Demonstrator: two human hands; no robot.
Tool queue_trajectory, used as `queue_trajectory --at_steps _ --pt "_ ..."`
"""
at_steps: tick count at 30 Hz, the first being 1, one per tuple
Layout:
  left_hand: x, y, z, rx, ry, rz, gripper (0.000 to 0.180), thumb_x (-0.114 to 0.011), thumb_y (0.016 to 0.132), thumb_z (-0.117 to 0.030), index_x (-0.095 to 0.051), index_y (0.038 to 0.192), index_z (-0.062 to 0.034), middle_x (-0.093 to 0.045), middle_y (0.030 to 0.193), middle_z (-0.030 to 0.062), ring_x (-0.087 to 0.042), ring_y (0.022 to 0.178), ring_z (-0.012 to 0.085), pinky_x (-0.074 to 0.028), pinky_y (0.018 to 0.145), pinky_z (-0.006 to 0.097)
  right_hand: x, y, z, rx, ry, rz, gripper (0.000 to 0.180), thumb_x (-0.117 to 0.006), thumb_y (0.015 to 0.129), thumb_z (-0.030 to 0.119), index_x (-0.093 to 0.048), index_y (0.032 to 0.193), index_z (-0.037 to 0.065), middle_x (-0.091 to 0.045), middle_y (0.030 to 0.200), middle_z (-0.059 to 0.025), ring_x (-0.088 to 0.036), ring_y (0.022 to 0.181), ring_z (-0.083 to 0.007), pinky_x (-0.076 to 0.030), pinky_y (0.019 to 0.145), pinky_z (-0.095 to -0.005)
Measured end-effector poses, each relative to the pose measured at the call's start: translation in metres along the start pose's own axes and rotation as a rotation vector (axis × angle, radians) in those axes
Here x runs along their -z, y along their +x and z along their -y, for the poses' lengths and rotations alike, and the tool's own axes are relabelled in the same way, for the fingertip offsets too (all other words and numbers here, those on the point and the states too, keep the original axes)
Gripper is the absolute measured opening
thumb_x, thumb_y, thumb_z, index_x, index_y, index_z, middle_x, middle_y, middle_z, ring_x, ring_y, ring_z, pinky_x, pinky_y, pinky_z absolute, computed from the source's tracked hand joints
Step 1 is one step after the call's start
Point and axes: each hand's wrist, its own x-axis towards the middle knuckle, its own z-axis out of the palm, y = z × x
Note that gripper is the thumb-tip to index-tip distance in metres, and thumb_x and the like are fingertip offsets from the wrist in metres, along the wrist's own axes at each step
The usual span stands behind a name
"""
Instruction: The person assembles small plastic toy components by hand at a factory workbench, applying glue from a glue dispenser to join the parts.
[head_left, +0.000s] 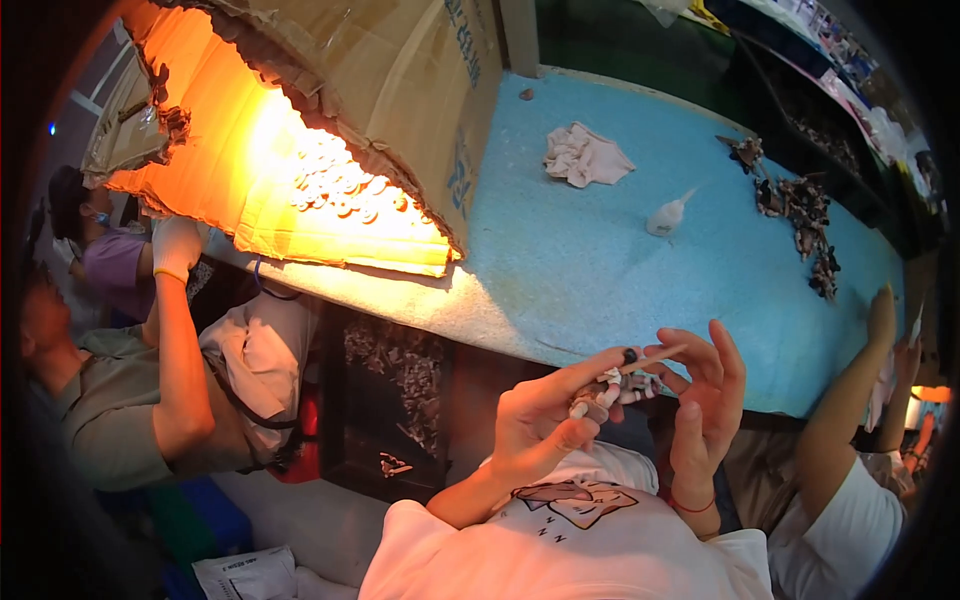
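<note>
Above my lap, my left hand (545, 415) pinches a small figurine (600, 392) between thumb and fingers. The piece has white and brown parts, a dark round bit on top, and a thin pale stick-like part pointing right. My right hand (708, 405) is just to the right of it, fingers spread and curved. The stick-like part's tip overlaps the right fingers; whether they touch it, I cannot tell. On the blue table (600, 270) beyond lie a small white squeeze bottle (668, 217) with a thin nozzle and a crumpled whitish cloth (588, 155).
A torn cardboard box (400, 100), brightly lit inside, holds several small round pieces (345, 190). Small dark-brown parts (800, 215) lie along the table's right side. Below the table edge sits a dark tray (395, 390) of small parts. Co-workers sit on the left (150, 380) and right (850, 480).
</note>
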Motion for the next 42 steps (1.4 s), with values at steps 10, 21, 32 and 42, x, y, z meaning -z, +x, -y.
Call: queue_trajectory --at_steps 10,21,32,42 --pt "0.004 0.008 -0.009 -0.506 0.901 -0.048 0.057 -0.076 0.061 -0.01 -0.056 0.114 0.0012 -0.053 0.117 0.0233 -0.062 0.072 0.0209 -0.05 0.058 0.026 -0.015 0.013 0.007 -0.21 0.254 0.168 0.071 -0.066 0.076 0.009 -0.026 0.133 -0.001 -0.037 0.131 -0.0197 -0.041 0.12 -0.0268 -0.038 0.098 -0.0406" --pt "0.0 0.005 -0.022 -0.512 1.324 -0.053 0.053 -0.073 0.068 -0.027 -0.058 0.111 -0.0008 -0.055 0.115 0.0209 -0.059 0.061 0.0157 -0.048 0.051 0.023 -0.016 0.017 -0.014 -0.298 0.454 0.189 0.065 -0.061 0.075 0.001 -0.028 0.132 -0.003 -0.036 0.13 -0.0221 -0.04 0.121 -0.0306 -0.042 0.096 -0.0406" --pt "-0.007 0.005 -0.032 -0.337 1.407 -0.085 0.055 -0.077 0.06 -0.017 -0.058 0.107 0.0045 -0.051 0.117 0.0245 -0.062 0.074 0.0229 -0.052 0.059 0.028 -0.022 0.015 -0.029 -0.314 0.447 0.116 0.064 -0.064 0.075 0.011 -0.033 0.129 -0.003 -0.042 0.125 -0.0203 -0.042 0.119 -0.031 -0.04 0.096 -0.0407" --pt "0.043 -0.057 0.009 -0.142 0.239 -0.582 0.038 -0.052 0.089 -0.017 -0.049 0.12 0.0037 -0.055 0.114 0.0167 -0.058 0.086 0.0168 -0.052 0.059 0.024 -0.038 0.008 -0.036 -0.246 0.082 0.169 0.064 -0.063 0.079 0.014 -0.03 0.132 -0.001 -0.039 0.128 -0.0228 -0.052 0.107 -0.0279 -0.047 0.086 -0.0356"
